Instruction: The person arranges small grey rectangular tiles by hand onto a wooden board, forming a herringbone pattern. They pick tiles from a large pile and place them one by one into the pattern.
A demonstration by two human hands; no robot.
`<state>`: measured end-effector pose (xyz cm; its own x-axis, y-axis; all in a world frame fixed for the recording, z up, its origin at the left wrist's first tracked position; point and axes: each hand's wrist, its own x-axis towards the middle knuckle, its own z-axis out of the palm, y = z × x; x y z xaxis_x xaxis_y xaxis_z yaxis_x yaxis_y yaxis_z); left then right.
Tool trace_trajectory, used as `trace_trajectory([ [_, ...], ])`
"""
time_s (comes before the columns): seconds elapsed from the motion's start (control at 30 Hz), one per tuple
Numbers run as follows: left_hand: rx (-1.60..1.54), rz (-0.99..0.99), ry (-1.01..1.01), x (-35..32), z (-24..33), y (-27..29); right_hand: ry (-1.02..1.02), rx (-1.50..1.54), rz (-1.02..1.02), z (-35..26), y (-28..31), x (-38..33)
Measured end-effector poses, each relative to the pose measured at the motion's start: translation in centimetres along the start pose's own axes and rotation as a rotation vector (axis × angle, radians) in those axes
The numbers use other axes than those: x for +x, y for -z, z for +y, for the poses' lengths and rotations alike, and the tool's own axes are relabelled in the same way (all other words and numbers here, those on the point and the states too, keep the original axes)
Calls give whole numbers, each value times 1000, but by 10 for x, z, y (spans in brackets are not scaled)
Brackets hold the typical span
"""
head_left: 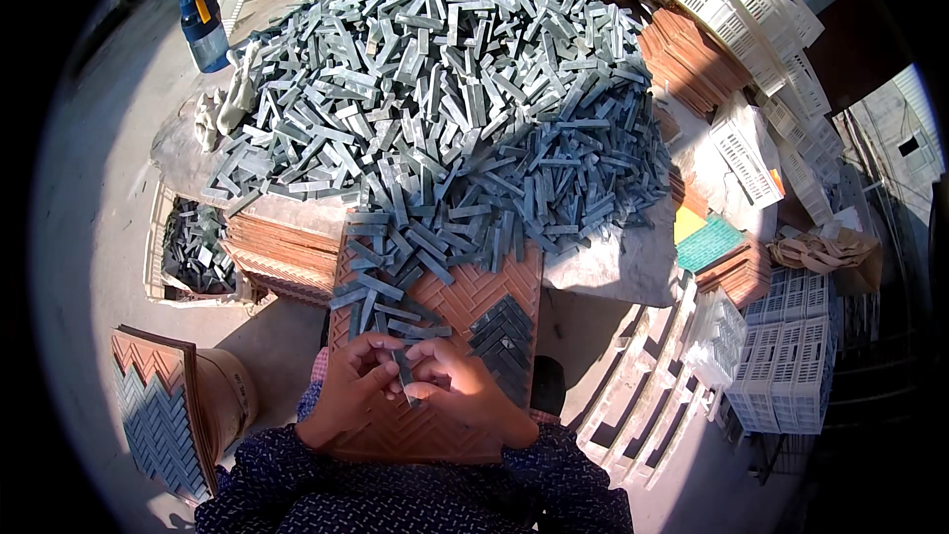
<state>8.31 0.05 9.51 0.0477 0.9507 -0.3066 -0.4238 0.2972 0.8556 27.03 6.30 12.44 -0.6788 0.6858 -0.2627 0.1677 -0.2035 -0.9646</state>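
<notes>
one dark gray strip [403,374] sits between two hands, pinched by the left hand [358,381] and right hand [463,394] above the near half of one grooved terracotta tray [405,437]; one block of fitted strips [501,331] lies right, one large heap [425,59] far, one bottle [205,28] far left.

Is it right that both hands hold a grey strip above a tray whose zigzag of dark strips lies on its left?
No: in the head view, the zigzag of dark strips lies on the right side of the tray, not left. The left hand and right hand do hold a grey strip above it.
</notes>
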Motion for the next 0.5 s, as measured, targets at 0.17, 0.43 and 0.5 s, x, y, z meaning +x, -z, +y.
trace_trajectory([
  [0.17,-219,329,20,4,12,104,113,-219,279,34,37,30],
  [0.43,368,605,-424,5,51,182,460,-1116,581,30,78,68],
  [0.5,757,429,-261,-12,23,139,484,-1230,603,38,80,78],
])
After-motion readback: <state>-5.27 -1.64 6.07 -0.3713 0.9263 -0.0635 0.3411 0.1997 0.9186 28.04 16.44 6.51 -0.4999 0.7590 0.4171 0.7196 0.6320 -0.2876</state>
